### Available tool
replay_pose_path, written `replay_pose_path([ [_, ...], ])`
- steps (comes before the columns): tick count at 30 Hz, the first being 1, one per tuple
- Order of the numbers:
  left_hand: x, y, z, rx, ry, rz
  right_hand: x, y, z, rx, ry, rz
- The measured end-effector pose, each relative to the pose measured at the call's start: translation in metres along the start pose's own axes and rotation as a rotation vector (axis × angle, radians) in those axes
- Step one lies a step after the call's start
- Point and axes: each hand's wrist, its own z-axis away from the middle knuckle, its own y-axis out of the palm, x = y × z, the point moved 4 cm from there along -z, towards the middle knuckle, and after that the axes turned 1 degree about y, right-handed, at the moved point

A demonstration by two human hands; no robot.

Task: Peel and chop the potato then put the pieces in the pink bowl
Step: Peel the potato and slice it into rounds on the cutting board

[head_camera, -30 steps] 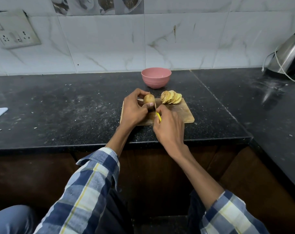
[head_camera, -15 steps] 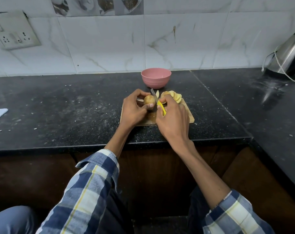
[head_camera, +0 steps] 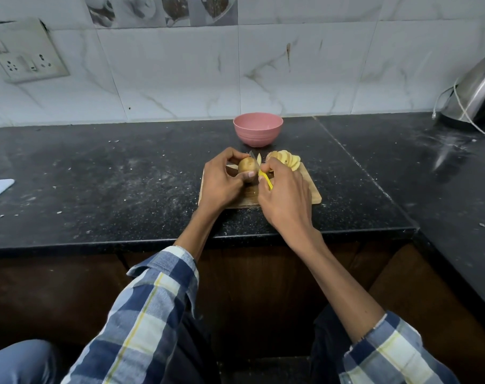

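While the black desk (head_camera: 97, 173) spreads wide to either side, the work sits on a board (head_camera: 310, 194) near its front edge. Behind it stands the bowl (head_camera: 258, 128), close enough for an easy transfer. The left hand (head_camera: 221, 180) curls round the potato (head_camera: 247, 165); the right hand (head_camera: 284, 195) grips a yellow-handled knife (head_camera: 266, 180), blade against the cut face. Slices (head_camera: 287, 161) fan out just beside. I'd say keep the left fingertips tucked back, cut straight down, and stay clear of the board's right edge.
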Motion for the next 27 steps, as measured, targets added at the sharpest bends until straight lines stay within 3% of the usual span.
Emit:
replay_pose_path([
  [5,-0.003,0.001,0.000,0.071,0.036,0.012,0.000,0.009,-0.013,0.042,0.036,0.019],
  [27,-0.004,-0.001,0.000,0.028,-0.005,-0.024,-0.001,0.019,0.004,0.037,0.024,0.040],
])
